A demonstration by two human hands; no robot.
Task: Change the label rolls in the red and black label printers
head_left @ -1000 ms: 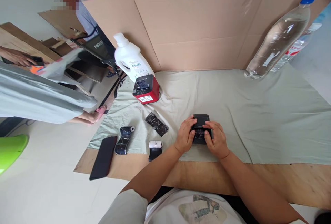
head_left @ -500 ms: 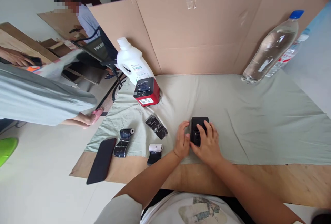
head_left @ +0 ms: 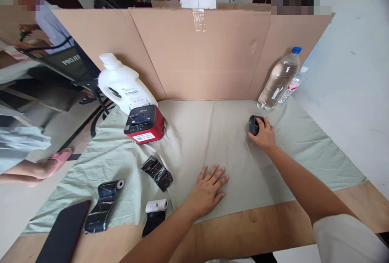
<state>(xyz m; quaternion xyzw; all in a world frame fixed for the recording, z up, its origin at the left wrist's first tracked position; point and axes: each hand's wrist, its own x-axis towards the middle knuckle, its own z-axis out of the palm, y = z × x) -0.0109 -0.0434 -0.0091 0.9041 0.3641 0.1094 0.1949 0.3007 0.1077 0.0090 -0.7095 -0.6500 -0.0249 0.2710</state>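
My left hand (head_left: 207,192) lies on the cloth near the front edge, fingers spread and holding nothing. Farther off to the right, my right hand (head_left: 263,135) has its fingers wrapped around a small black box-shaped device (head_left: 253,124). The device is on or just over the cloth; my fingers hide part of it. To the left of my left hand sit a white paper roll with a black tail (head_left: 157,206), a black patterned strip (head_left: 157,173) and a second roll with a dark patterned strip (head_left: 105,206).
A red and black label printer (head_left: 145,124) stands before a white jug (head_left: 124,82). A dark phone-like slab (head_left: 63,232) lies front left. Clear bottles (head_left: 279,78) stand back right against the cardboard screen (head_left: 206,60). Other people (head_left: 50,24) are beyond the table.
My right hand has carried the black device away to the right and back. My left hand has left the device and now rests flat on the cloth. The view has turned.
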